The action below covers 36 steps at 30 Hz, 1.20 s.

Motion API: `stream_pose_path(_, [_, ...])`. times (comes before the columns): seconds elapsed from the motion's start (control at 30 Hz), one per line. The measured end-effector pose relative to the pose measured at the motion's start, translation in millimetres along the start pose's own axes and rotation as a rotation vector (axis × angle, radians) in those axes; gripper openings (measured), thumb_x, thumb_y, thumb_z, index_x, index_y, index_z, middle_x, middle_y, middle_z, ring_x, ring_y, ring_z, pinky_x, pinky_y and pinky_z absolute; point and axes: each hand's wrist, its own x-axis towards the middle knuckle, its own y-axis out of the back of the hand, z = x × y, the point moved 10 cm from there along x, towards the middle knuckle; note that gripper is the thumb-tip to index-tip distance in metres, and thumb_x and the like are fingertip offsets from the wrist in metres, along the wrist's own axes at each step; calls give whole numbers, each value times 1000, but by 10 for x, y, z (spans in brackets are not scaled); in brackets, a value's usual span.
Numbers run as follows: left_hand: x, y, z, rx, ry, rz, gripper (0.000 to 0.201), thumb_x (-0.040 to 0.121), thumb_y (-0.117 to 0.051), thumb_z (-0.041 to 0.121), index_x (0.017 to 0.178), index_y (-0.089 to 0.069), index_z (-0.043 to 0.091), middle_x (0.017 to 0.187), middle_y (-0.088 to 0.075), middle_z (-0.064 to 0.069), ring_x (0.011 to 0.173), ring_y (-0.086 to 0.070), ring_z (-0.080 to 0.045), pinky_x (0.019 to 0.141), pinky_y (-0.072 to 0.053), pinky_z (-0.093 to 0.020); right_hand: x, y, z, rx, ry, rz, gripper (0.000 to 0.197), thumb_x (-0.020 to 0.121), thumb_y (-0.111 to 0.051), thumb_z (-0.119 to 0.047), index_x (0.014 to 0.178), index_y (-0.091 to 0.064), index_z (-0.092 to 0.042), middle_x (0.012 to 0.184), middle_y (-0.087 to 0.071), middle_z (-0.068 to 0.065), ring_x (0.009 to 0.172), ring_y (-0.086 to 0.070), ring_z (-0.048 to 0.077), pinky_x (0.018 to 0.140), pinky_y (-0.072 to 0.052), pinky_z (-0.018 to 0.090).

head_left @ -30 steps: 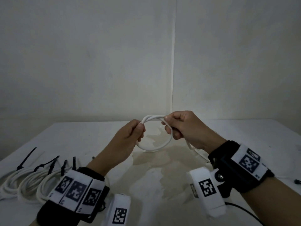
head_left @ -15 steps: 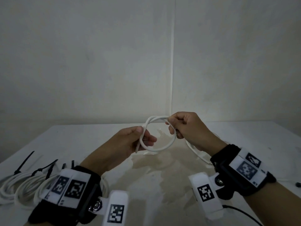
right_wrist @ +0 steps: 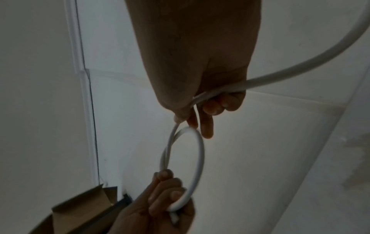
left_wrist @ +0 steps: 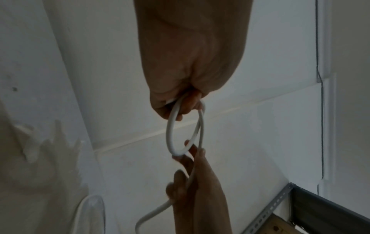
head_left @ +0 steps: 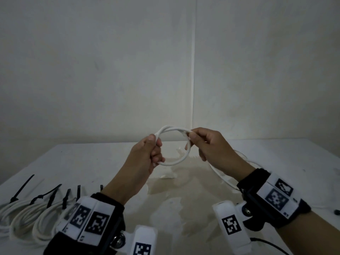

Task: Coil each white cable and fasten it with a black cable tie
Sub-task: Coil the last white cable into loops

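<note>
A white cable (head_left: 181,159) is held above the table as a small loop of about two turns. My left hand (head_left: 149,153) grips the loop's left side with fingers curled round it (left_wrist: 180,104). My right hand (head_left: 204,142) pinches the loop's upper right, and the loose remainder of the cable (head_left: 220,175) trails from under it down to the table at the right. In the right wrist view the cable (right_wrist: 198,158) runs from my right fingers down to my left hand (right_wrist: 166,201). The loop (left_wrist: 170,134) also shows in the left wrist view.
Several coiled white cables (head_left: 24,219) fastened with black cable ties (head_left: 22,188) lie at the table's left front. The white table (head_left: 184,199) has a brownish stain in the middle. A small dark object (head_left: 337,211) lies at the right edge. A cardboard box (right_wrist: 80,210) shows in the right wrist view.
My left hand has closed round the loop's left side again and risen a little. The loop is held higher, and my right hand has kept its pinch on it.
</note>
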Motion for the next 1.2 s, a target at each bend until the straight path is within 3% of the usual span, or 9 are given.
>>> stream_pose_path(0.17, [64,451,55,21,-40,119,36,100,-29,21,71,-46,11,42,-32,11,35,-30,-2,61,-31,-25,-33,250,150,-243,102,77,10,93,-50,-19,99,-54,-25,61,-44,-5,54,-41,3,54,-34,12])
stream_pose_path(0.27, [50,697,62,30,-41,164,36,100,-29,23,72,-46,11,41,-32,12,35,-30,-1,57,-36,-21,-12,396,218,-361,135,99,7,93,-50,-15,93,-51,-22,65,-47,-5,56,-43,4,55,-35,12])
stream_pose_path(0.4, [31,867,200,44,-75,205,35,101,-28,25,73,-46,13,40,-33,10,35,-30,-2,53,-38,-17,129,537,297,-465,142,141,7,94,-48,-17,89,-52,-15,72,-53,3,62,-44,15,61,-37,26])
stream_pose_path(0.57, [55,737,338,31,-165,190,35,101,-26,24,72,-44,13,40,-34,12,37,-30,-1,54,-35,-16,352,93,373,-740,231,-4,15,95,-45,-11,87,-56,-4,79,-58,14,70,-46,23,64,-31,31])
stream_pose_path(0.67, [63,679,373,98,-225,179,35,101,-25,22,72,-44,13,40,-37,13,39,-33,0,53,-37,-14,249,-338,301,-885,419,-49,12,79,-58,3,75,-55,-9,67,-57,10,59,-51,24,55,-32,26])
stream_pose_path(0.8, [78,704,369,215,-273,213,36,101,-27,22,72,-47,13,51,-39,9,45,-36,-2,58,-37,-18,-21,-837,32,-841,692,-105,18,83,-43,-19,71,-53,-12,63,-54,5,63,-37,12,58,-27,27])
stream_pose_path(0.93, [89,708,353,334,-305,231,36,101,-27,21,72,-48,13,62,-38,-1,52,-40,-7,60,-38,-20,-249,-1109,-261,-843,837,-183,24,86,-43,-21,73,-59,-7,67,-56,6,56,-49,20,59,-27,28])
stream_pose_path(1.1, [43,532,211,452,-280,161,36,100,-28,21,74,-49,11,65,-49,-3,50,-51,3,60,-44,-12,-313,-1204,-554,-682,875,-213,27,90,-43,-15,75,-61,-2,70,-57,12,56,-44,24,56,-27,30])
stream_pose_path(1.2, [-7,421,139,580,-268,102,37,99,-29,26,74,-51,11,65,-49,-1,56,-46,-4,52,-38,-10,-308,-1162,-660,-559,871,-183,39,97,-35,-20,79,-63,2,73,-61,16,66,-35,17,60,-29,28])
